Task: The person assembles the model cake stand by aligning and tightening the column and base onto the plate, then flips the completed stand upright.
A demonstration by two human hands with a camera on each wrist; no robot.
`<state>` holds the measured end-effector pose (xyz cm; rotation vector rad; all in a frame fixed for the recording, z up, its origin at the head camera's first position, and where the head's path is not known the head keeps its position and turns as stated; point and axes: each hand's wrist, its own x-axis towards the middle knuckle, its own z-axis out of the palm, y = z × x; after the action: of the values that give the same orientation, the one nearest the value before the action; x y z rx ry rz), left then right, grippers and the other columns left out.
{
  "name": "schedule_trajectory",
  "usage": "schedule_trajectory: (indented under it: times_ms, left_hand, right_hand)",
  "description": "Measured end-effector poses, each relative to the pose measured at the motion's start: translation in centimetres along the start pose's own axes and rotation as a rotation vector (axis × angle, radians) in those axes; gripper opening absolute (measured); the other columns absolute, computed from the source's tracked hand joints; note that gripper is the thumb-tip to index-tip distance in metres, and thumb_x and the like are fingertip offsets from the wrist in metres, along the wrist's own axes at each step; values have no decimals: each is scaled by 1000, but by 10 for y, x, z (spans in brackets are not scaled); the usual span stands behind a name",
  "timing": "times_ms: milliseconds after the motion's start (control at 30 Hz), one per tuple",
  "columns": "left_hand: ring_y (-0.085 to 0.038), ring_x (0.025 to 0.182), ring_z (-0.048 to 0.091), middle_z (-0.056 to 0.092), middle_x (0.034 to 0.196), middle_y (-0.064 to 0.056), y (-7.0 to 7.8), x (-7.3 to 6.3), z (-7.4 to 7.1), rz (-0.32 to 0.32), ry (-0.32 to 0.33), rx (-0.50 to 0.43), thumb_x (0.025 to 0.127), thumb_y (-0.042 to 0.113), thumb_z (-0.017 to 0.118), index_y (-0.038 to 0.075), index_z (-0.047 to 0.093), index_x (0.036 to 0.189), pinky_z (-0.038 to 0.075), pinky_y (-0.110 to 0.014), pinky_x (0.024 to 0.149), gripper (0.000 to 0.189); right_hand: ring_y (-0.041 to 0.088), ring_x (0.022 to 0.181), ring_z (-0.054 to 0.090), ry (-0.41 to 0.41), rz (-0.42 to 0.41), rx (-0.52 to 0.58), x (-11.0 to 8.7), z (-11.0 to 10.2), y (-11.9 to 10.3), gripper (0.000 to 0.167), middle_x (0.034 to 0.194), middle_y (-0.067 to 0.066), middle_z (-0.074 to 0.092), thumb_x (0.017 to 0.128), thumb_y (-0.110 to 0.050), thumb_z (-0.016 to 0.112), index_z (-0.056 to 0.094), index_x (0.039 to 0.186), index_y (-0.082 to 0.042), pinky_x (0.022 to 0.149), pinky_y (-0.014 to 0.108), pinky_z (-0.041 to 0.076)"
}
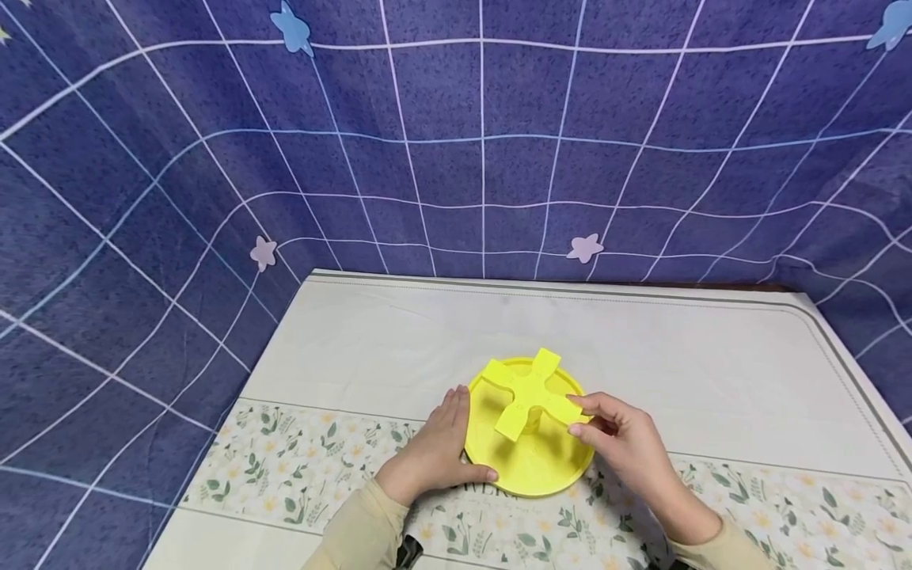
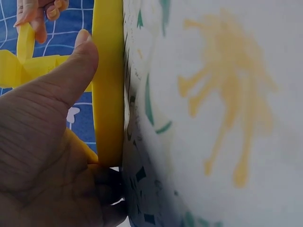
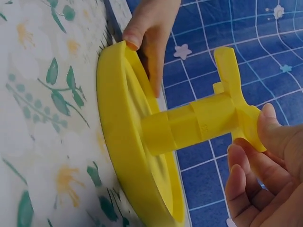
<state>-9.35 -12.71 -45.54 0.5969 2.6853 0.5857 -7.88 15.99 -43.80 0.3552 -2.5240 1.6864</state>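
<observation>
A round yellow base with a raised rim (image 1: pixel 530 475) lies on the table. From its middle rises a yellow post (image 3: pixel 184 125), topped by a yellow four-armed cross piece (image 1: pixel 529 389). My right hand (image 1: pixel 627 439) pinches the end of one arm of the cross between thumb and fingers, as the right wrist view shows. On the base's left side rests my left hand (image 1: pixel 438 447), its fingers straight along the rim and its thumb (image 2: pixel 78 71) spread over the near edge. In the left wrist view the rim (image 2: pixel 108 85) stands beside the palm.
A white tablecloth (image 1: pixel 399 332) with a band of printed flowers and leaves (image 1: pixel 306 459) covers the table. Behind and to the left hangs a dark blue curtain (image 1: pixel 442 174) with pale grid lines and stars.
</observation>
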Motion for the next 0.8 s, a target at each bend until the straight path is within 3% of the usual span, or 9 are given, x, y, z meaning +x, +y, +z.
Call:
schedule_trajectory:
  times_ms: [167,500,800]
  left_hand:
    - [-37,147,4,2,159,-25,2,0,-1,6,5,8,77,66,69,-8,2,153,15,-48,118,126]
    - [-37,147,4,2,159,-25,2,2,0,1,3,39,77,67,68,-8,2,153,15,-47,119,126]
    - [-37,147,3,2,160,-25,1,3,0,2,1,35,77,66,69,-8,2,153,16,-47,119,126]
  right_hand:
    - [9,70,62,49,-38,-60,-2,4,2,32,97,-1,72,83,-4,75,71,113,-12,53,26,51]
    - [5,69,62,139,-79,-124,-6,10,0,31,92,-2,74,78,0,78,72,107,-10,58,23,53]
    - [6,67,62,123,-82,-106,-6,9,1,32,90,-4,74,80,0,77,71,109,-11,56,24,53]
